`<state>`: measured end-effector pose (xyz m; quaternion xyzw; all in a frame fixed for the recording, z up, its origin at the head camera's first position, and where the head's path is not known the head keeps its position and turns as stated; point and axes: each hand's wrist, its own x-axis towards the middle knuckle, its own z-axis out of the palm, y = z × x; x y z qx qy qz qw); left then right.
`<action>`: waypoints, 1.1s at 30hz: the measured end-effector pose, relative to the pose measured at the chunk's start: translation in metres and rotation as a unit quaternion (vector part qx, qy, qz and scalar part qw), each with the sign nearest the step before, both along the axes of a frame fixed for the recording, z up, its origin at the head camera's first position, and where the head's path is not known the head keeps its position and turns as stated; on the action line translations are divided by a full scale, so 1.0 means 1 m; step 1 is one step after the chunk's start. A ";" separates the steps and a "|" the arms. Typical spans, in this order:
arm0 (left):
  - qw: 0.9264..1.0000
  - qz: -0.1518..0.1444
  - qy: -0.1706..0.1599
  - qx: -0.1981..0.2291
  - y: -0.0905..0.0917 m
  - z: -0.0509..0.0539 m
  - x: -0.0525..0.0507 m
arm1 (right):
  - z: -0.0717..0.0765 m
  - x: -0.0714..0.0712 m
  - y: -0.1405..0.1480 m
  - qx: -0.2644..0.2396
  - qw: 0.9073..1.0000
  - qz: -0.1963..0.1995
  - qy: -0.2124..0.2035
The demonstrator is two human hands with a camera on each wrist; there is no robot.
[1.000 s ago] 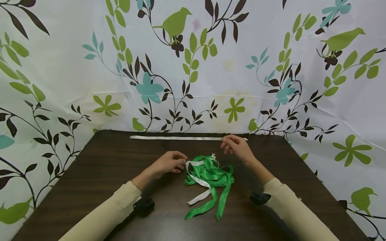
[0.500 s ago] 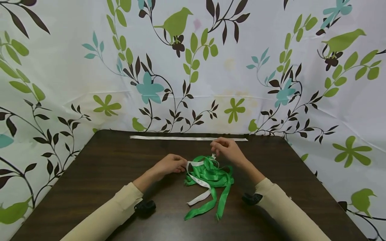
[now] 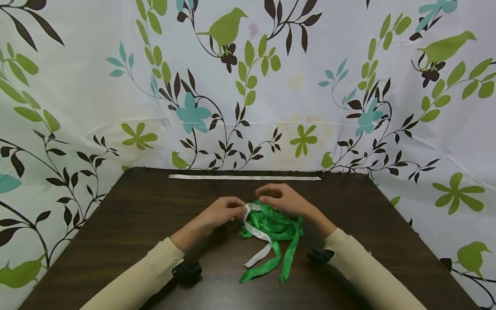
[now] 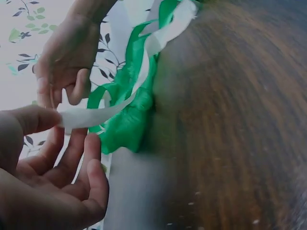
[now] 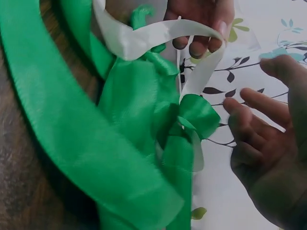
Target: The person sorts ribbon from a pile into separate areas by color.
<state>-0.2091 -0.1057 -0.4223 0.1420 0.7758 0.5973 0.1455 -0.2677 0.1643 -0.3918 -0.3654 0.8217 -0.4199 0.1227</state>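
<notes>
A tangled pile of green ribbon (image 3: 277, 227) lies on the dark table, two tails trailing toward the front. A white ribbon (image 3: 258, 234) loops over its left side. My left hand (image 3: 221, 212) pinches that white ribbon between thumb and finger, lifting a loop of it, as the left wrist view shows at the white ribbon (image 4: 96, 117). Over the back of the pile is my right hand (image 3: 286, 199), thumb and fingers apart. In the right wrist view the right hand (image 5: 276, 158) holds nothing, beside a knotted green ribbon (image 5: 180, 153).
A white strip (image 3: 244, 177) runs along the far edge of the brown table (image 3: 135, 224). Behind hangs a cloth (image 3: 248, 129) printed with birds and leaves. Black wrist devices (image 3: 187, 271) sit under both sleeves.
My right hand has come left and nearer, from the white strip at the far edge to above the ribbon pile. My left hand now has the white ribbon slightly raised.
</notes>
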 end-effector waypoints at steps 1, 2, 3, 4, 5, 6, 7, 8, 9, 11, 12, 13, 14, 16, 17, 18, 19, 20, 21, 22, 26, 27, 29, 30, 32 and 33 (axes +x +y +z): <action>1.000 -0.008 0.003 -0.003 -0.001 0.002 0.001 | 0.001 0.001 -0.001 0.006 1.000 0.016 -0.004; 1.000 -0.017 0.005 -0.006 -0.001 0.003 0.002 | 0.003 0.001 -0.001 0.010 0.999 0.031 -0.010; 1.000 -0.027 0.008 -0.011 -0.002 0.004 0.003 | 0.004 0.002 -0.001 0.013 0.999 0.046 -0.019; 0.999 -0.037 0.010 -0.014 -0.003 0.005 0.003 | 0.005 0.002 -0.002 0.015 0.998 0.062 -0.027; 0.999 -0.048 0.012 -0.018 -0.004 0.006 0.004 | 0.006 0.003 -0.003 0.015 0.996 0.079 -0.035; 0.998 -0.058 0.011 -0.019 -0.006 0.007 0.004 | 0.007 0.004 -0.004 0.014 0.994 0.094 -0.045; 0.997 -0.070 0.013 -0.020 -0.007 0.008 0.005 | 0.007 0.005 -0.004 0.015 0.993 0.108 -0.053; 0.996 -0.081 0.013 -0.021 -0.008 0.009 0.005 | 0.007 0.006 -0.005 0.018 0.991 0.120 -0.060; 0.996 -0.091 0.014 -0.022 -0.009 0.011 0.006 | 0.006 0.007 -0.006 0.022 0.989 0.128 -0.065; 0.994 -0.108 0.017 -0.023 -0.010 0.014 0.007 | 0.004 0.010 -0.007 0.031 0.987 0.144 -0.072; 0.993 -0.116 0.018 -0.024 -0.011 0.016 0.007 | 0.002 0.011 -0.007 0.033 0.985 0.150 -0.077; 0.992 -0.123 0.019 -0.025 -0.012 0.018 0.008 | 0.000 0.012 -0.008 0.036 0.984 0.154 -0.080; 0.991 -0.129 0.020 -0.028 -0.013 0.019 0.008 | -0.003 0.013 -0.008 0.035 0.984 0.157 -0.081; 0.989 -0.142 0.024 -0.033 -0.015 0.023 0.009 | -0.005 0.014 -0.008 0.023 0.984 0.156 -0.084; 0.988 -0.148 0.025 -0.035 -0.015 0.024 0.010 | -0.006 0.014 -0.008 0.015 0.985 0.151 -0.081; 0.987 -0.154 0.025 -0.036 -0.016 0.026 0.010 | -0.006 0.014 -0.007 0.003 0.987 0.144 -0.076; 0.986 -0.159 0.024 -0.038 -0.017 0.026 0.011 | -0.007 0.015 -0.006 -0.005 0.988 0.136 -0.070; 0.986 -0.163 0.026 -0.039 -0.019 0.026 0.012 | -0.007 0.015 -0.004 -0.012 0.990 0.128 -0.064; 0.985 -0.165 0.025 -0.039 -0.020 0.026 0.013 | -0.006 0.015 -0.003 -0.018 0.990 0.123 -0.060; 0.985 -0.166 0.025 -0.039 -0.022 0.026 0.013 | -0.005 0.015 -0.002 -0.021 0.991 0.119 -0.057; 0.985 -0.165 0.020 -0.037 -0.032 0.028 0.015 | -0.001 0.015 0.003 -0.009 0.990 0.132 -0.056; 0.986 -0.162 0.018 -0.036 -0.035 0.028 0.015 | 0.001 0.015 0.003 -0.002 0.989 0.138 -0.058; 0.987 -0.154 0.014 -0.033 -0.041 0.030 0.016 | 0.003 0.016 0.004 0.012 0.987 0.152 -0.058; 0.988 -0.150 0.013 -0.033 -0.044 0.031 0.016 | 0.003 0.017 0.004 0.018 0.986 0.157 -0.058; 0.989 -0.142 0.009 -0.034 -0.049 0.033 0.017 | 0.004 0.019 0.005 0.030 0.984 0.164 -0.057; 0.989 -0.140 0.010 -0.036 -0.051 0.033 0.018 | 0.004 0.020 0.006 0.033 0.984 0.168 -0.056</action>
